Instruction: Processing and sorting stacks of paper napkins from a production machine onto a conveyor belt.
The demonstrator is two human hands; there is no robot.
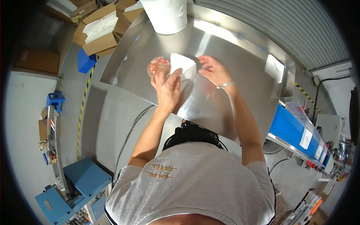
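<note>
Gleaming steel table (240, 86), perhaps warehouse.

Your desk (240, 93) is bare sheet metal, smooth and glossy, with bright glare around 12 o'clock. Under your left hand (167, 88) lies a thin, clear plastic bag (189, 75), shiny, with a matt white paper sheet (180, 62) at its upper end. At 10 o'clock from that hand, the round dish (157, 65) looks like transparent plastic. At 12 o'clock stands a white roll (167, 15) in glossy film. Far at 10 o'clock, the boxes (99, 32) are matt brown cardboard. Your right wrist carries a shiny metal bracelet (225, 84).
</note>
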